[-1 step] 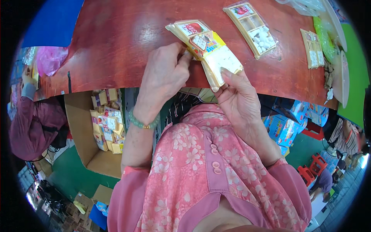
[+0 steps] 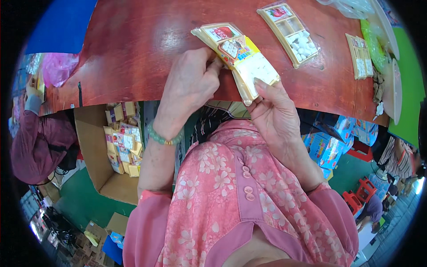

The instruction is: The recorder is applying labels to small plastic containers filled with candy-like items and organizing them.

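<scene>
In the air over the table's near edge I hold a clear-wrapped, cream-coloured tray pack (image 2: 238, 55). It has a strawberry picture at its far end, a yellow printed band round the middle, and white pieces at the near end. My right hand (image 2: 275, 107) grips the near end, thumb on top and fingers beneath. At the pack's left edge, by the yellow band, my left hand (image 2: 189, 84) is closed in a pinch; its fingertips are partly hidden under the pack. A similar pack (image 2: 291, 33), without a band, lies on the table to the right.
The red-brown table (image 2: 138, 49) carries another pack (image 2: 359, 55) at far right, near green and clear plastic bags (image 2: 373, 44). Below its edge at left, a cardboard box (image 2: 95, 155) holds several banded packs. Blue printed boxes (image 2: 324, 149) sit below right. A co-worker's sleeve (image 2: 42, 142) shows at left.
</scene>
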{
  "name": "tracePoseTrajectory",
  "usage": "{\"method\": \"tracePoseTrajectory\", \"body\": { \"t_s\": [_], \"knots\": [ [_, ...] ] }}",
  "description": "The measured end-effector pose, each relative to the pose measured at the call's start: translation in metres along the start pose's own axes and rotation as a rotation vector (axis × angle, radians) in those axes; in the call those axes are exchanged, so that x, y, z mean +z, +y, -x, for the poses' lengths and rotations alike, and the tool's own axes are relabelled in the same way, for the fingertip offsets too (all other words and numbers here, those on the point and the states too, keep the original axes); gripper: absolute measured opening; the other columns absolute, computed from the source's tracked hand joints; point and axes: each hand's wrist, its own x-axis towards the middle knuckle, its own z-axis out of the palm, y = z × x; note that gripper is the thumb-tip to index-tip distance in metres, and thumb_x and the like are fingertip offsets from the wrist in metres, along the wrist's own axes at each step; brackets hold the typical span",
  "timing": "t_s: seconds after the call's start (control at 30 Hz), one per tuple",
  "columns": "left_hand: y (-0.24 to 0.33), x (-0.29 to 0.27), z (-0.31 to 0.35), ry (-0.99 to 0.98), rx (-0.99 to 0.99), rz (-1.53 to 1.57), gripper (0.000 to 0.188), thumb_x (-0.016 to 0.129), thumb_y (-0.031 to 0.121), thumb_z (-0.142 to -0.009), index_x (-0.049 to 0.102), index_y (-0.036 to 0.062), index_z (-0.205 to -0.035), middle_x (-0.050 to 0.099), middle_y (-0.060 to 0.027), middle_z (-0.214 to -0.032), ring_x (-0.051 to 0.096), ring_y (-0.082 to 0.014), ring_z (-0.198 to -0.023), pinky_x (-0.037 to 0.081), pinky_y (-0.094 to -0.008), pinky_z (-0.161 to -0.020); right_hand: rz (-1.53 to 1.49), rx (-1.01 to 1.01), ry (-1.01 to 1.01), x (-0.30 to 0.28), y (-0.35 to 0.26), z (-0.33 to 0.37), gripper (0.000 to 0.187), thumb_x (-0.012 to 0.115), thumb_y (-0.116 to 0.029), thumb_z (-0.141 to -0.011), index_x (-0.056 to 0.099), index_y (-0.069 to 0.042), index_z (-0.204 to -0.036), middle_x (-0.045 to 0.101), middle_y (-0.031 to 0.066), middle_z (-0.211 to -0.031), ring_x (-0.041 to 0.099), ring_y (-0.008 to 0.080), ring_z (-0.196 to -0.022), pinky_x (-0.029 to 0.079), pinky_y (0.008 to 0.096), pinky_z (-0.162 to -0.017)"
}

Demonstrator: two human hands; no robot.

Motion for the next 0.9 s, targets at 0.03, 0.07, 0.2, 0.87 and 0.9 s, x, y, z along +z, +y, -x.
{"method": "tracePoseTrajectory", "body": {
  "t_s": [0.03,0.07,0.2,0.87,0.9],
  "knots": [
    [0.0,0.0,-0.005,0.007,0.09,-0.069,0.02,0.049,0.011,-0.084,0.062,-0.005,-0.085,0.06,-0.0257,-0.068,0.063,-0.0371,-0.066,0.047,-0.0453,-0.063,-0.008,-0.004,0.006,0.0,0.0,0.0,0.037,0.057,0.0,-0.084,0.045,-0.001,-0.12,0.056,0.0125,-0.117,0.059,0.0211,-0.103,0.051,0.0327,-0.084],
    [0.0,-0.001,-0.01,0.014,0.179,-0.138,0.021,0.049,0.011,-0.083,0.062,-0.0056,-0.085,0.059,-0.0274,-0.07,0.062,-0.0384,-0.067,0.047,-0.0467,-0.065,-0.009,-0.003,0.002,0.001,0.001,-0.001,0.037,0.057,0.0,-0.084,0.045,-0.001,-0.12,0.056,0.0125,-0.117,0.059,0.0211,-0.103,0.051,0.0327,-0.084],
    [0.003,0.006,-0.024,0.057,0.309,-0.146,0.02,0.049,0.007,-0.081,0.064,-0.0057,-0.087,0.063,-0.0236,-0.071,0.065,-0.0326,-0.064,0.05,-0.0406,-0.064,-0.017,-0.014,0.0,-0.004,0.001,-0.004,0.038,0.056,0.0,-0.084,0.045,-0.002,-0.12,0.056,0.0121,-0.118,0.059,0.0207,-0.103,0.051,0.0332,-0.085],
    [0.011,0.024,-0.01,-0.205,-0.158,0.996,0.029,0.066,0.015,-0.085,0.058,-0.0032,-0.106,0.064,-0.0091,-0.099,0.064,-0.0145,-0.085,0.052,-0.0266,-0.075,0.155,-0.053,-0.017,-0.005,0.004,0.001,0.04,0.056,-0.008,-0.09,0.039,-0.002,-0.125,0.055,0.0116,-0.118,0.058,0.0183,-0.104,0.05,0.0319,-0.085],
    [0.012,0.025,-0.01,-0.208,-0.157,0.994,0.029,0.066,0.015,-0.085,0.058,-0.0032,-0.106,0.064,-0.0091,-0.099,0.064,-0.0145,-0.085,0.052,-0.0266,-0.075,0.172,-0.035,-0.033,-0.006,0.003,0.002,0.04,0.056,-0.008,-0.09,0.039,-0.001,-0.124,0.056,0.012,-0.116,0.059,0.0188,-0.101,0.051,0.0318,-0.083]
  ]
}}
